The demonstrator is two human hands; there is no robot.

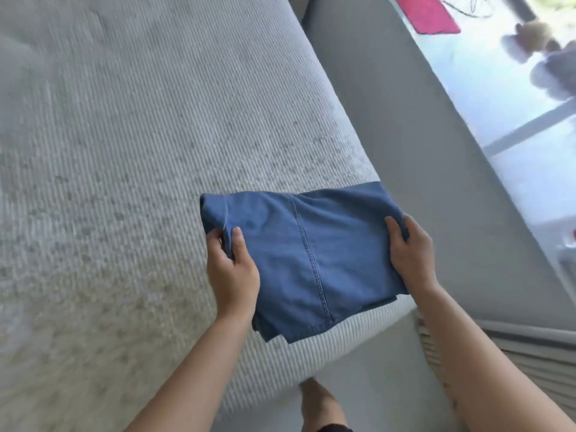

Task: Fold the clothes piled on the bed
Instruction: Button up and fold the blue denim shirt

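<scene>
A folded blue denim garment (299, 254) hangs between my two hands, just above the near right corner of the bed (140, 151). My left hand (232, 272) grips its left edge, thumb on top and fingers curled underneath. On the right edge, my right hand (408, 254) holds the cloth the same way. A stitched seam runs down the middle of the garment, and its lower layers hang loose toward me.
The bed has a pale ribbed cover. To its right runs a grey floor strip (389, 104), then a bright window sill with a pink object (427, 14) and a soft toy (536, 39). A slatted vent (514, 363) lies at lower right. My foot (321, 400) stands below.
</scene>
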